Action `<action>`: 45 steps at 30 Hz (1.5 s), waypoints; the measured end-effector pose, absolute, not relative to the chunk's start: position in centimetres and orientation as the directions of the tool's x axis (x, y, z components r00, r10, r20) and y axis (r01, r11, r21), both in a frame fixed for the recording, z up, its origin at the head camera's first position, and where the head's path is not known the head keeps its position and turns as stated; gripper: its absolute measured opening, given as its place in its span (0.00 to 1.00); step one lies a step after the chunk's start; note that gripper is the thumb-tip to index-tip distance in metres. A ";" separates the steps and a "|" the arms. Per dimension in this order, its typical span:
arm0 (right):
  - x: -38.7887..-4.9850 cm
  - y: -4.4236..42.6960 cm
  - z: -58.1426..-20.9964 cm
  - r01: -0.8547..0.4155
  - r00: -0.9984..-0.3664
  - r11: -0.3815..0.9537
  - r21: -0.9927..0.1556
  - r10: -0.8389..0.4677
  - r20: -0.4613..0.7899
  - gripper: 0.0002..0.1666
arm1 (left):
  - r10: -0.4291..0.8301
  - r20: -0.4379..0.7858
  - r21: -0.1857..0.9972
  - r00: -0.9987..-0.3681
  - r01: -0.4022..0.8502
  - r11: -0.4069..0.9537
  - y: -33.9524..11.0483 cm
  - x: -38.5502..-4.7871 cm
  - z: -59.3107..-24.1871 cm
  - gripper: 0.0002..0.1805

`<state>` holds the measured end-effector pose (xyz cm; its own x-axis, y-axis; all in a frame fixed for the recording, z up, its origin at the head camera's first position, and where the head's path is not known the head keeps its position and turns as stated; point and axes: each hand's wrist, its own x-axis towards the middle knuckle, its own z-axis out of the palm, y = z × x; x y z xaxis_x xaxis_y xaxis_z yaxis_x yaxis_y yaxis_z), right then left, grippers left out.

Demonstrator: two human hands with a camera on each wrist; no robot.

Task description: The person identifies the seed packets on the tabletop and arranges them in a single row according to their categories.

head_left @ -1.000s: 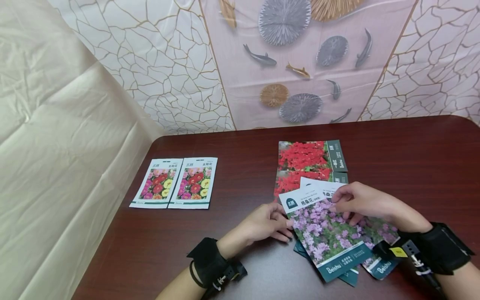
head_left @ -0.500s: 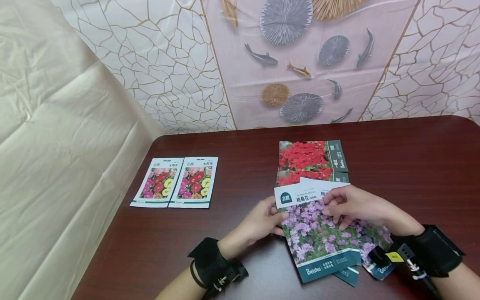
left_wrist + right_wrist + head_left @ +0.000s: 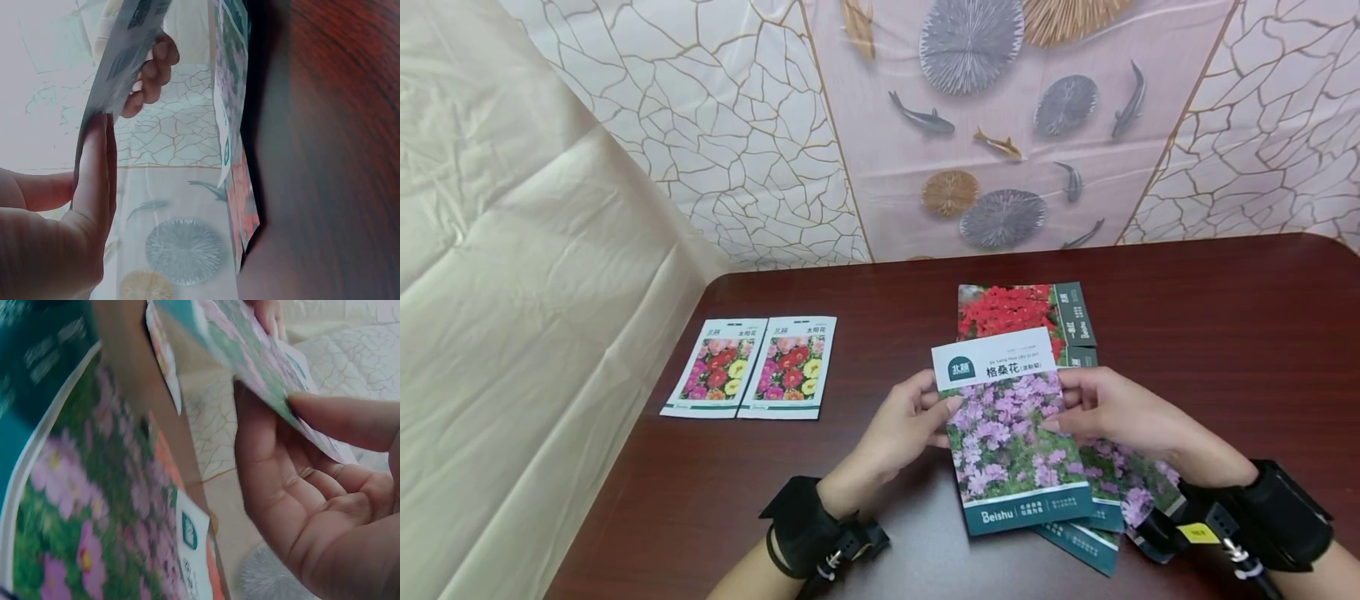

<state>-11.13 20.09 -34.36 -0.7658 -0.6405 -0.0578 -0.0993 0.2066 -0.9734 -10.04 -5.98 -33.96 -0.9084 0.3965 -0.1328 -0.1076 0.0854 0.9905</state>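
My left hand (image 3: 902, 425) and right hand (image 3: 1123, 417) pinch a purple-flower seed packet (image 3: 1007, 442) by its left and right edges, thumbs on the front. In the left wrist view the packet (image 3: 119, 69) stands off the table, its printed back showing. The right wrist view has the right thumb and fingers (image 3: 259, 444) on either side of its edge. Beneath and to the right lie more purple-flower packets (image 3: 1138, 479), fanned out and partly covered by the held one and the right hand. Red-flower packets (image 3: 1011, 310) lie sideways behind them, partly hidden.
Two white-bordered packets with mixed flowers (image 3: 788, 367) lie side by side at the left of the dark red-brown table (image 3: 880, 333). A patterned cloth (image 3: 895, 192) hangs behind the table. Cream fabric (image 3: 550, 333) slopes along the left side.
The top purple-flower packet has moved left and up, away from the others, and turned more upright. My left hand now pinches its left edge; the right hand has shifted to its right edge.
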 end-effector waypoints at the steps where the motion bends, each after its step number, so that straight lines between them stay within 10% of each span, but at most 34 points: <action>1: -11.0 20.1 -34.2 -0.120 -0.773 0.204 -0.972 -0.633 -0.038 0.15 | 0.398 -0.125 0.992 -0.909 -0.100 0.082 -6.0 -10.0 -33.9 0.16; 12: -10.5 19.9 -33.4 -0.127 -0.871 0.221 -0.967 -0.491 0.002 0.14 | 0.442 -0.173 0.985 -0.880 -0.161 0.065 -6.0 -10.2 -33.9 0.13; 28: -11.4 21.1 -33.6 -0.142 -0.833 0.074 -0.987 -0.547 0.079 0.07 | 0.363 -0.101 0.989 -0.926 -0.055 0.135 -6.9 -11.1 -33.7 0.09; 45: -11.5 23.0 -32.3 -0.175 -0.925 0.300 -0.938 -0.376 0.052 0.08 | 0.182 -0.001 0.978 -0.983 0.037 0.204 -10.2 -13.6 -32.9 0.09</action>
